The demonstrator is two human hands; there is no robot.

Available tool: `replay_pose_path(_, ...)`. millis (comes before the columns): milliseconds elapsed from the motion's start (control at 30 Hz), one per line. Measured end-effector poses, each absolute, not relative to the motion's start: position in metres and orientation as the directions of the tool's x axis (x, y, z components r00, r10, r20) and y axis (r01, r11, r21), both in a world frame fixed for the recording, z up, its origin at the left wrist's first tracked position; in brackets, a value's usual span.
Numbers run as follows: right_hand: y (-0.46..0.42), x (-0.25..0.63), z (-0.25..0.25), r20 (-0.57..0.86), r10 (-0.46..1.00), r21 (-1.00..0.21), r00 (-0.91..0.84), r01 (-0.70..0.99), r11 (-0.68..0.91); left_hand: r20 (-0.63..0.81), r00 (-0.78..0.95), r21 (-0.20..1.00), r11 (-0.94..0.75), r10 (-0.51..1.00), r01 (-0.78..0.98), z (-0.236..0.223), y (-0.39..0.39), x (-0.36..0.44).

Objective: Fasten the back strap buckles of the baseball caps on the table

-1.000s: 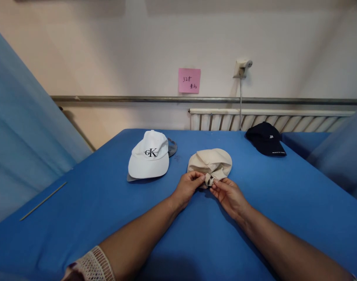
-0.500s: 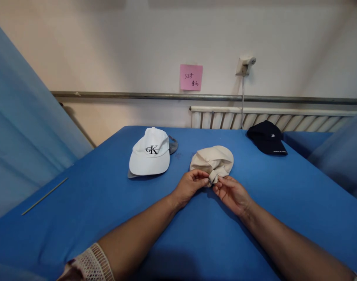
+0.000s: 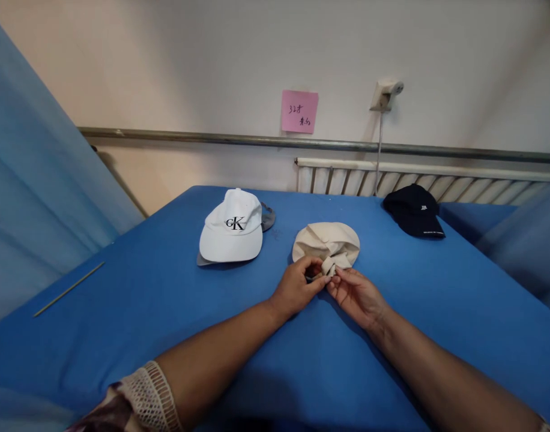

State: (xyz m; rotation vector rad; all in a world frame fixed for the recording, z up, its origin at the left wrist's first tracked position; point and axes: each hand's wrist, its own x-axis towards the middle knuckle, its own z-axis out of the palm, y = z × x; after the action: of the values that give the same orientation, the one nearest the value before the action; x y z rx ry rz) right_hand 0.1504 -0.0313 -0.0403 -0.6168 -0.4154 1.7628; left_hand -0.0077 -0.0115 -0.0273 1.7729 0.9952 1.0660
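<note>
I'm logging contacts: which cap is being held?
The beige cap, held by left hand and right hand; neither touches the white cap, grey cap beneath, or dark cap.

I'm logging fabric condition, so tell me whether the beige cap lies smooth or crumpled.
Crumpled: folds crease the beige cap, whose near edge the left hand and right hand pinch.

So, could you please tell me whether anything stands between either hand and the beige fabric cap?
Nothing visible does: the left hand and right hand both hold the beige fabric cap at its near edge. The white lettered cap lies apart.
</note>
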Motion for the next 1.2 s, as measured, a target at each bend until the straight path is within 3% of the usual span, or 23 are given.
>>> replay_pose_path(133,-0.034,0.149,-0.039,-0.248,0.942,-0.661,-0.228,-0.671,-0.337,0.41,0.349,0.769,-0.525,0.843,0.364,-0.026,-0.009,-0.013)
replay_pose_path(267,-0.037,0.147,-0.04,-0.319,0.926,-0.789,-0.203,-0.484,-0.378,0.489,0.397,0.673,-0.625,0.777,0.396,-0.025,-0.006,-0.018)
replay_pose_path(467,-0.036,0.148,-0.037,-0.153,0.979,-0.959,0.135,-0.258,-0.114,0.405,0.381,0.692,-0.551,0.831,0.468,-0.024,-0.008,-0.019)
replay_pose_path(767,-0.031,0.149,-0.033,-0.074,0.997,-0.981,-0.025,-0.177,-0.077,0.381,0.469,0.68,-0.585,0.797,0.442,-0.023,-0.011,-0.019)
replay_pose_path(1200,-0.03,0.146,-0.04,-0.067,0.998,-0.976,-0.005,-0.205,-0.067,0.312,0.496,0.672,-0.557,0.81,0.488,-0.024,-0.012,-0.015)
